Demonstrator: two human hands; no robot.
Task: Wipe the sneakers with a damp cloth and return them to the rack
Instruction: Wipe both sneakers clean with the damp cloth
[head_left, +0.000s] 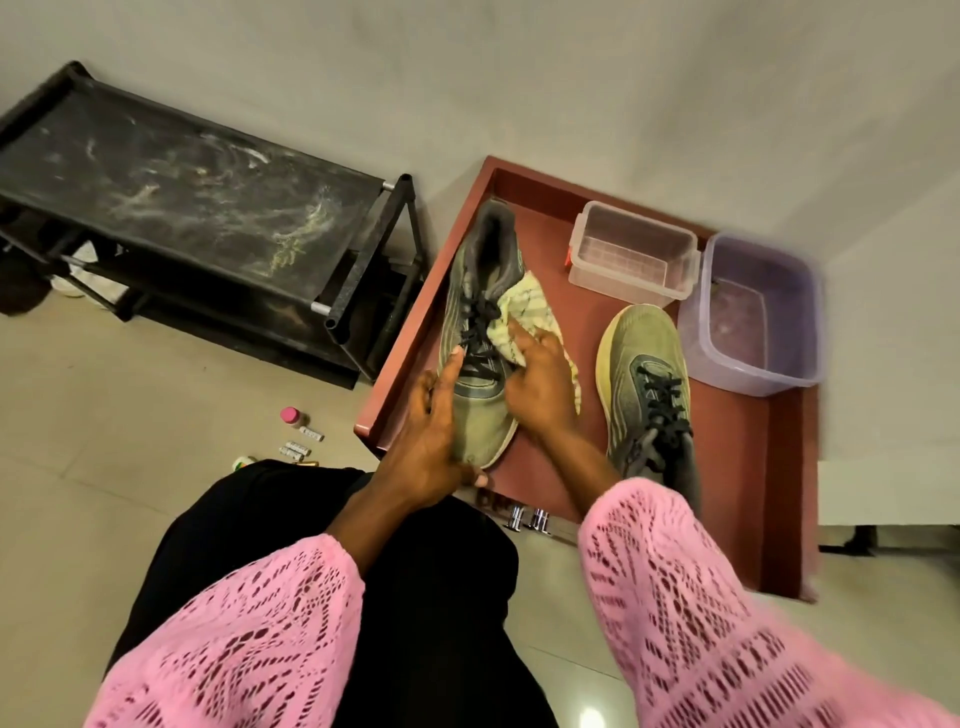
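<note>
An olive-green sneaker (480, 332) with black laces lies on the red-brown tray (753, 493), toe toward me. My left hand (431, 441) grips its toe, index finger stretched along the left side. My right hand (540, 384) presses a pale yellow cloth (524, 306) against the sneaker's right side by the laces. The second sneaker (647, 384) lies to the right on the same tray, untouched, heel toward me. The black shoe rack (197, 208) stands at the left, its top shelf dusty.
A clear plastic box (634, 260) sits at the back of the tray. A purple tub (758, 312) holding water stands at the back right. Small bottles and tubes (298, 436) lie on the floor left of the tray. White shoes (78, 270) show under the rack.
</note>
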